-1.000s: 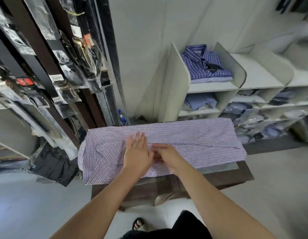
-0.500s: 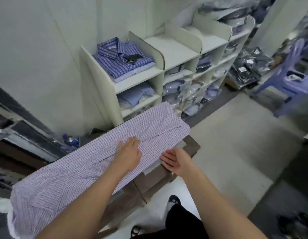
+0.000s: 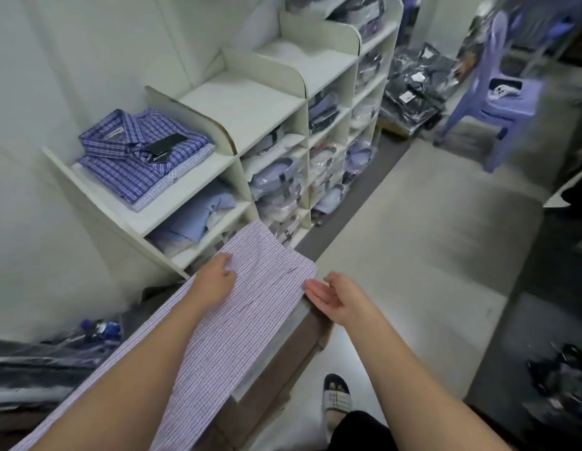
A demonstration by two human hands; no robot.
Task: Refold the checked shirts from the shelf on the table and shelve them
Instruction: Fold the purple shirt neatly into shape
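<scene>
Lying stretched along the desk, the pale lilac-and-white fine-checked cotton shirt (image 3: 244, 320) sits under the left hand (image 3: 214, 281). That hand rests palm down on the cloth, fingers loosely bent and gripping nothing. The right hand (image 3: 335, 297) is just off the shirt's right edge, palm turned up, fingers straight and relaxed, holding nothing. Its fingertips reach the fabric's edge, but I cannot tell whether they touch it.

Under the shirt, the brown wooden desk (image 3: 276, 362) shows a pale edge strip below the right hand. Beyond the left hand's fingertips stands a white board shelf (image 3: 218, 167). Its top compartment, up and left of that hand, holds 2 folded blue checked shirts (image 3: 136, 164) with a black card tag (image 3: 164, 146) on the upper one. Folded light blue shirts (image 3: 198, 216) fill the compartment beneath. Shirts in clear plastic bags (image 3: 276, 187) fill the compartments above the right hand. Far beyond the right hand is a lilac plastic chair (image 3: 504, 102). Near the right forearm, a foot in a grey-and-white sandal (image 3: 336, 398) stands on the floor.
</scene>
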